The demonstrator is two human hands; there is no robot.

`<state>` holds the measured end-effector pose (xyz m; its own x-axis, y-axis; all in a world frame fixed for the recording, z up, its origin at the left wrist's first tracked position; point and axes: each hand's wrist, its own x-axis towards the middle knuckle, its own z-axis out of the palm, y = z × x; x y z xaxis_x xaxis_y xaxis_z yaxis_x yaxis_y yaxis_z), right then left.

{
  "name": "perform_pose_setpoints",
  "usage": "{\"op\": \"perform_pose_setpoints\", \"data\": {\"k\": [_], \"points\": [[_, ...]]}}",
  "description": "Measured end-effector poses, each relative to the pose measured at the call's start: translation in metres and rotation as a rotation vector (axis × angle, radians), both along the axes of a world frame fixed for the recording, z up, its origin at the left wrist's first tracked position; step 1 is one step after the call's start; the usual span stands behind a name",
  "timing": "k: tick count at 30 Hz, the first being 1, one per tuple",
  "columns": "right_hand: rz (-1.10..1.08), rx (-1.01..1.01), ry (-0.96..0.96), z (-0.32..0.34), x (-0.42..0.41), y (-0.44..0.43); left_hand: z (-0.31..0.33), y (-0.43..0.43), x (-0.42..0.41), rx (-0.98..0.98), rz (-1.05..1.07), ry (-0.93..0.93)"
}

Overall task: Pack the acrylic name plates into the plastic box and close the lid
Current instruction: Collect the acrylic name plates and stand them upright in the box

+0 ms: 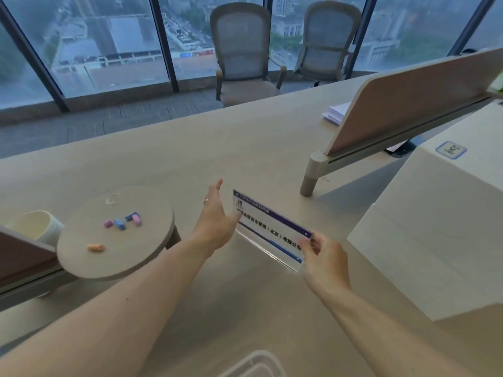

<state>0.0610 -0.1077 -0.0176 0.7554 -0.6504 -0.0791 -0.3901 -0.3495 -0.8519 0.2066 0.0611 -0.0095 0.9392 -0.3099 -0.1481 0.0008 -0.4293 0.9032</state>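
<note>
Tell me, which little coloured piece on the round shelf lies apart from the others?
The orange piece, alone near the round shelf's near edge; the pink and blue pieces huddle together farther back.

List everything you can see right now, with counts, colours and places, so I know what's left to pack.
name plate: one, clear acrylic with a white and blue card, centre, between the hands
plastic box: one, clear, bottom edge, partly in view
desk: one, beige, across the view
round shelf: one, beige, left
small pieces: five, pink, blue and orange, on the round shelf
cup: one, cream, far left
chairs: two, grey mesh, by the window
divider panels: two, pinkish-beige at right, brown at left edge
paper stack: one, white, behind the right divider
white cabinet: one, right
left hand: fingers straight, at the plate's left end
right hand: pinches the plate's right end
</note>
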Motion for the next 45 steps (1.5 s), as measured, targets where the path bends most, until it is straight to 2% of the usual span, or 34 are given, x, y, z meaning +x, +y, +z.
{"op": "perform_pose_setpoints", "data": {"k": [6,10,14,17,21,23,26,28,30,34,38,45], "points": [[0.147,-0.168,0.0,0.073,-0.047,0.009,0.079,0.026,-0.05,0.361,-0.415,-0.627],[0.264,-0.289,-0.044,0.153,-0.077,0.029,0.166,0.048,-0.095,0.47,-0.56,-0.648],[0.416,-0.343,-0.156,0.243,-0.106,0.066,0.247,0.1,-0.143,0.615,-0.488,-0.673],[0.483,-0.295,-0.262,0.294,-0.122,0.098,0.302,0.149,-0.185,0.625,-0.388,-0.639],[0.49,-0.127,-0.366,0.326,-0.143,0.159,0.358,0.221,-0.247,0.517,-0.094,-0.45],[0.508,0.104,-0.298,0.328,-0.158,0.201,0.378,0.258,-0.275,0.427,0.034,-0.36],[0.653,0.543,-0.112,0.335,-0.183,0.274,0.405,0.311,-0.323,0.352,0.192,-0.278],[0.746,0.766,-0.023,0.339,-0.201,0.321,0.416,0.345,-0.353,0.329,0.286,-0.231],[0.842,0.84,0.031,0.338,-0.216,0.363,0.421,0.377,-0.38,0.318,0.375,-0.206],[0.981,0.837,0.084,0.331,-0.241,0.436,0.416,0.44,-0.426,0.309,0.539,-0.148],[1.078,0.855,0.148,0.309,-0.261,0.494,0.387,0.5,-0.455,0.273,0.635,-0.038],[0.991,0.827,0.337,0.233,-0.282,0.596,0.293,0.592,-0.458,0.316,0.593,0.047]]}}
